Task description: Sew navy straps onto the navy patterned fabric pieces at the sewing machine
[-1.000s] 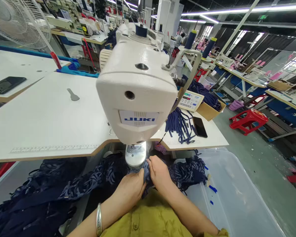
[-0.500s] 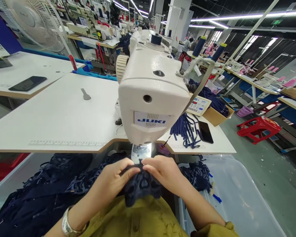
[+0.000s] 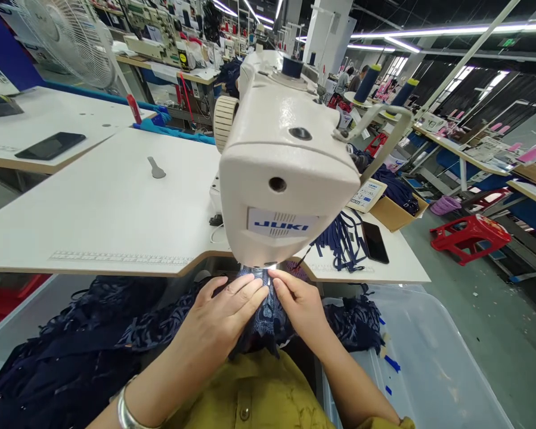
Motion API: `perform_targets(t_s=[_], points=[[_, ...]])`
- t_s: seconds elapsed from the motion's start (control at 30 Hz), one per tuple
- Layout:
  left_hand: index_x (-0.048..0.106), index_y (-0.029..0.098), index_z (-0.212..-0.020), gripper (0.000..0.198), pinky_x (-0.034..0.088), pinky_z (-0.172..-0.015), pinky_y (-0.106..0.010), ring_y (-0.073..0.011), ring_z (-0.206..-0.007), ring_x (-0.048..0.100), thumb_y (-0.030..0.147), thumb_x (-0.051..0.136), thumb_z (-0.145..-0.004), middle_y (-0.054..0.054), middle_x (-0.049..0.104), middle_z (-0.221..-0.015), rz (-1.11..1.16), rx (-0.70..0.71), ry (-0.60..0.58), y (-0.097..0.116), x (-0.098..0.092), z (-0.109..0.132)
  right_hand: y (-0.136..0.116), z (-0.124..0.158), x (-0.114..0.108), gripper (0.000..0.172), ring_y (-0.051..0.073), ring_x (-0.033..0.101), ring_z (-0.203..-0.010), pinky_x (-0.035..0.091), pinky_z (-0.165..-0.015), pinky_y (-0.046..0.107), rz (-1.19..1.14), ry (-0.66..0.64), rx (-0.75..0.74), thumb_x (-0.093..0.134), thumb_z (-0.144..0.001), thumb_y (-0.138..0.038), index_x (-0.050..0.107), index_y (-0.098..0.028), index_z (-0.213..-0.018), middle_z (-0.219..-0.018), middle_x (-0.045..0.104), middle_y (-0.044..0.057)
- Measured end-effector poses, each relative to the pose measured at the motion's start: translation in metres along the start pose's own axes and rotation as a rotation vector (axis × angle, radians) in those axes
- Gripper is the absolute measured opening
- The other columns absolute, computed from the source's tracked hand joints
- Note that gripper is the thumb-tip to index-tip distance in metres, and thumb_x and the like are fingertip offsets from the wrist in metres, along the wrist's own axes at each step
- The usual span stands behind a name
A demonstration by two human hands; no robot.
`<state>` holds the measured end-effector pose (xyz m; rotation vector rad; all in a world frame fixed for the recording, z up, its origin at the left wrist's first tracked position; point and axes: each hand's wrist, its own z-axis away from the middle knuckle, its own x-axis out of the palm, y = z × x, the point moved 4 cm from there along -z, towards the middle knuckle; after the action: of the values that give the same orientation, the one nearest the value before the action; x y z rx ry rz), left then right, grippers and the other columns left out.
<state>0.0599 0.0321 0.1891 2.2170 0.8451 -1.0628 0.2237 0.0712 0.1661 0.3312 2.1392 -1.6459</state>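
Observation:
A piece of navy patterned fabric (image 3: 262,319) hangs from the front of a white sewing machine (image 3: 290,185) toward my lap. Its upper edge lies at the lit needle area, mostly covered by the machine head and my fingers. My left hand (image 3: 227,310) rests on the fabric's left side, fingers stretched forward and thumb apart. On the other side, my right hand (image 3: 301,301) holds the fabric's edge between thumb and fingers, with the index fingertip right beneath the machine head. The needle and presser foot are hidden.
Navy straps (image 3: 341,238) and a phone (image 3: 375,241) lie right of the machine. A metal piece (image 3: 155,168) and another phone (image 3: 50,146) lie leftward. Dark garments (image 3: 71,357) fill the left side below the tabletop; a clear plastic bin (image 3: 433,351) stands at right.
Both hands and the fabric have moved forward to the needle area. My left hand has gone from pinching the fabric to lying stretched over it. The view has shifted slightly.

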Motion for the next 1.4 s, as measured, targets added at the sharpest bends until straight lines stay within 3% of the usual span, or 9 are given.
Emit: perform_targets(t_s=[0.07,0.17,0.6,0.97,1.23,1.4], points=[[0.057,0.025,-0.125,0.04,0.026,-0.101,-0.037,-0.0174,-0.118,0.055,0.011,0.035,-0.095,-0.001,0.065,-0.125,-0.053,-0.007,-0.01,0.002,-0.002,-0.002,0.004,-0.006,-0.001,0.022,0.015,0.065,-0.074,0.05,-0.073,0.025,-0.003,0.009,0.099,0.053,-0.09,-0.031,0.067,-0.022,-0.104,-0.082,0.071,-0.001],[0.059,0.022,-0.123,0.039,0.03,-0.092,-0.038,-0.0194,-0.112,0.058,0.011,0.034,-0.095,-0.001,0.067,-0.122,-0.138,-0.007,-0.05,0.003,-0.002,-0.004,0.005,-0.017,-0.001,0.016,0.012,0.053,-0.058,0.043,-0.061,0.023,0.002,0.015,0.157,0.056,-0.087,-0.033,0.063,-0.021,-0.094,-0.058,0.055,-0.007],[0.063,0.024,-0.118,0.042,0.031,-0.093,-0.039,-0.0204,-0.105,0.06,0.008,0.037,-0.089,-0.002,0.07,-0.113,-0.272,-0.13,-0.029,0.0,0.006,-0.012,0.003,-0.04,0.001,0.006,0.012,0.048,-0.054,0.035,-0.056,0.022,0.021,0.016,0.112,0.048,-0.081,-0.022,0.05,-0.021,-0.076,-0.056,0.049,-0.008],[0.063,0.019,-0.117,0.039,0.031,-0.092,-0.038,-0.0232,-0.105,0.059,0.008,0.038,-0.089,-0.006,0.069,-0.11,-0.417,-0.129,-0.062,0.01,0.01,-0.015,0.001,-0.047,0.0,0.008,0.014,0.05,-0.059,0.035,-0.055,0.023,0.11,-0.01,0.096,0.045,-0.08,-0.019,0.052,-0.021,-0.082,-0.061,0.054,-0.005],[0.064,0.018,-0.116,0.043,0.032,-0.089,-0.037,-0.0234,-0.103,0.06,0.004,0.037,-0.086,-0.006,0.069,-0.109,-0.447,-0.11,-0.042,0.013,0.007,-0.016,0.001,-0.046,0.0,0.006,0.014,0.046,-0.055,0.032,-0.052,0.023,0.144,-0.021,0.118,0.046,-0.081,-0.021,0.052,-0.022,-0.08,-0.057,0.049,-0.006],[0.065,0.017,-0.113,0.04,0.032,-0.087,-0.037,-0.0226,-0.1,0.061,0.005,0.037,-0.088,-0.006,0.07,-0.106,-0.461,-0.114,-0.035,0.014,0.006,-0.018,0.002,-0.045,0.0,0.007,0.015,0.051,-0.06,0.034,-0.055,0.024,0.155,-0.03,0.107,0.045,-0.083,-0.021,0.051,-0.022,-0.078,-0.064,0.056,-0.004]])
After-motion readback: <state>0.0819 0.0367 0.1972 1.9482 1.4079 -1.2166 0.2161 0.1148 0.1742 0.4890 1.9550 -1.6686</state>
